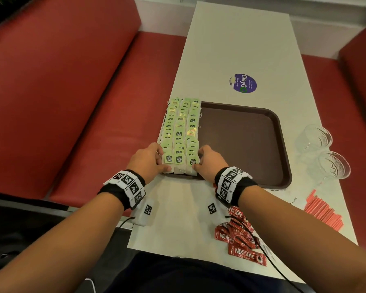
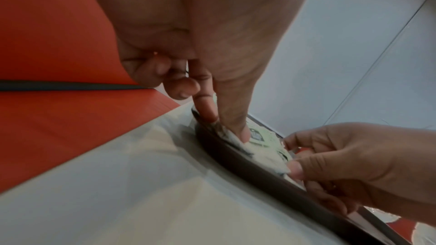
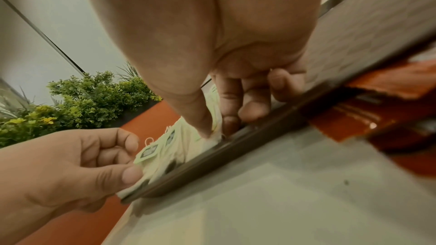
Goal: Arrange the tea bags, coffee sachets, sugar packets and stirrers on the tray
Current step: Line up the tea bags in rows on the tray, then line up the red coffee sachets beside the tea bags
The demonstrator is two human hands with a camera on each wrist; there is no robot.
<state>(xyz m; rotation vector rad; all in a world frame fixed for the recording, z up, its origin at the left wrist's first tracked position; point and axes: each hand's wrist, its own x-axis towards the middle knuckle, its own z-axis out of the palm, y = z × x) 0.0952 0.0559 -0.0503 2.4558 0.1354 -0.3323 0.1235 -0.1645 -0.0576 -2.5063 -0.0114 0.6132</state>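
Observation:
Green-tagged tea bags [image 1: 181, 132] lie in three overlapping rows along the left side of the brown tray [image 1: 241, 140]. My left hand [image 1: 160, 159] pinches the nearest bag of the left row between thumb and forefinger. My right hand [image 1: 199, 159] pinches the nearest bag of the right row the same way. In the left wrist view the left hand [image 2: 224, 124] presses a tea bag [image 2: 261, 142] against the tray rim [image 2: 247, 165]. In the right wrist view the right hand [image 3: 216, 128] grips the bag edge [image 3: 165, 152] at the rim [image 3: 212, 157].
Red Nescafe sachets [image 1: 239, 235] lie heaped under my right forearm. Orange-red sticks [image 1: 321, 212] lie at the table's right edge. Two clear glasses [image 1: 317, 140] stand right of the tray. Red bench seats [image 1: 72, 92] flank the white table, which carries a purple sticker [image 1: 243, 83].

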